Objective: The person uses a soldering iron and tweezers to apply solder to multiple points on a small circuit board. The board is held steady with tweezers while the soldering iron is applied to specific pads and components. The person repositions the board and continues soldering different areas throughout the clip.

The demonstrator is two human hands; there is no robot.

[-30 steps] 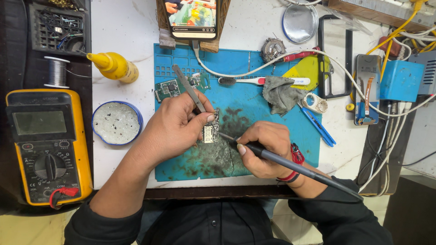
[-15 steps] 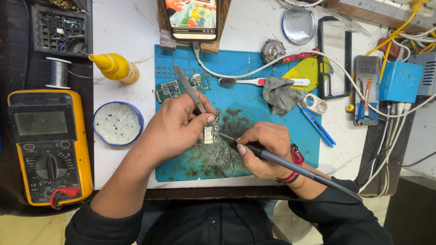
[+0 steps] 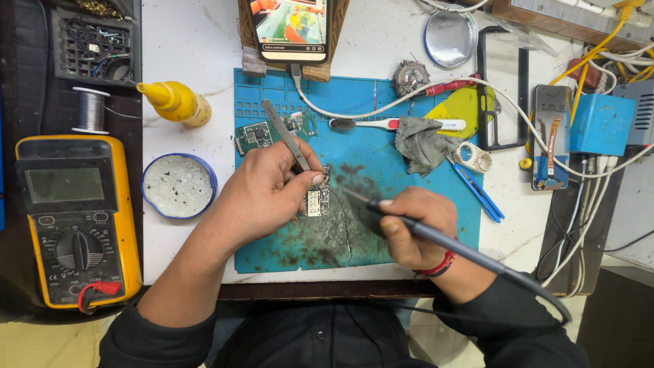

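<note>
Small circuit board (image 3: 315, 202) at mat (image 3: 381, 129) centre, multimeter (image 3: 76, 218) at desk's left edge, phone (image 3: 289, 24) behind mat, solder tin (image 3: 178, 185) left of mat.

Bright, even overhead light floods the white marble-look worktop (image 3: 204, 61), casting only soft, short shadows. Glare whitens the round silvery metal lid (image 3: 449, 35). Focus is sharp at centre; the frame's dark corners lose detail.

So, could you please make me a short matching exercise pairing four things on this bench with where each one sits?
Things:
1. tweezers
2. soldering iron
3. multimeter
4. toothbrush

Places:
a. far left, off the mat
b. in the right hand
c. lying on the mat above the grey cloth
d. in the left hand

Pairs: 1-d, 2-b, 3-a, 4-c
</note>
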